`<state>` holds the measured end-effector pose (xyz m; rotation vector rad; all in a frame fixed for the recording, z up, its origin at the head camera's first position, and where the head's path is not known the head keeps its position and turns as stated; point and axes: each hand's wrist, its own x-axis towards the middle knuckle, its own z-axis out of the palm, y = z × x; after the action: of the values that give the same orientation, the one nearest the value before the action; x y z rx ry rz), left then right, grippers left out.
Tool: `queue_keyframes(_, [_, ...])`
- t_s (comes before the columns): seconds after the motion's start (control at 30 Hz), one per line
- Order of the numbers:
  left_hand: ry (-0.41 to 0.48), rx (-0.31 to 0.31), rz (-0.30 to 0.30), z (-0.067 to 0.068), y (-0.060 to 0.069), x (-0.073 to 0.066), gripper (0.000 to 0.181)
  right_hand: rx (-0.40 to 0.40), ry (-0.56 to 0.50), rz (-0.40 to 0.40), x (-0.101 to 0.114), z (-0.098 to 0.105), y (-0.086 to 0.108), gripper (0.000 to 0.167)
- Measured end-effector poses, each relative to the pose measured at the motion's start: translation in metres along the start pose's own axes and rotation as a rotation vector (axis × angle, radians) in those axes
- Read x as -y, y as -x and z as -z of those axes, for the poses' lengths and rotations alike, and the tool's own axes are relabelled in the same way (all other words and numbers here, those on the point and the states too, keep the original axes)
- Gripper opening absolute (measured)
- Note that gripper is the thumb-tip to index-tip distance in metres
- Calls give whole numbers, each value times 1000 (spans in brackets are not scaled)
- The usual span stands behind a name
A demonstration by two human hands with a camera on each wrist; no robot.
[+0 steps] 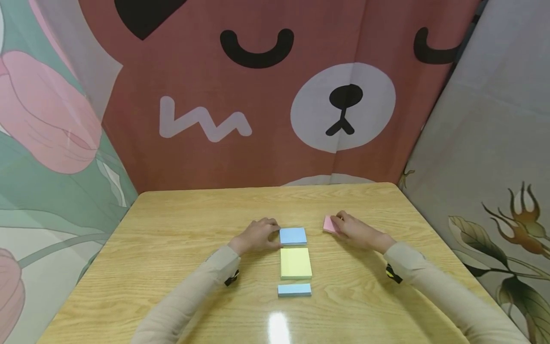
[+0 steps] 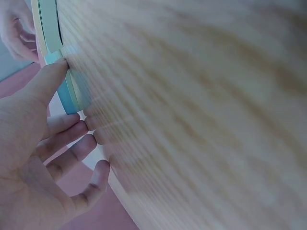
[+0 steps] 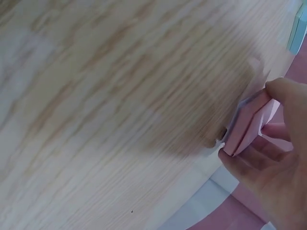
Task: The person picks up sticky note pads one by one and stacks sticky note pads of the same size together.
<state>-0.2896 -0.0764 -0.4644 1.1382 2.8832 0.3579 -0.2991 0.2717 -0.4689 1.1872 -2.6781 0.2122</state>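
In the head view a column of sticky note pads lies on the table: a blue sticky note pad [image 1: 293, 236] at the back, a larger yellow pad [image 1: 296, 263] in front of it, and a narrow light blue pad [image 1: 294, 290] nearest me. My left hand [image 1: 259, 234] holds the blue pad at its left end. The left wrist view shows the thumb on one corner of that pad [image 2: 70, 96] and the index finger at the other. To the right, apart from the column, my right hand [image 1: 353, 231] pinches a pink sticky note pad [image 1: 328, 224] between thumb and fingers; fingers partly cover it.
The wooden table [image 1: 185, 224] runs back to a hanging cloth [image 1: 266, 162] with a bear face. Patterned cloths hang at the left and right sides. A bright light reflection [image 1: 278, 327] shows on the near tabletop.
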Motion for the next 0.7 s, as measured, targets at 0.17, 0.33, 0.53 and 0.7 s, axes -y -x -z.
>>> queue_keyframes(0.17, [6,6,2,0,0,1,57,-49,34,41,2,-1,-3,41])
queue_keyframes(0.33, [15,10,5,0,0,1,58,-38,45,43,8,0,-7,45])
queue_keyframes(0.53, [12,6,4,0,0,0,58,-3,48,35,16,3,-12,46])
queue_keyframes(0.7, [22,9,9,1,1,0,58,-7,66,56,24,5,-18,46])
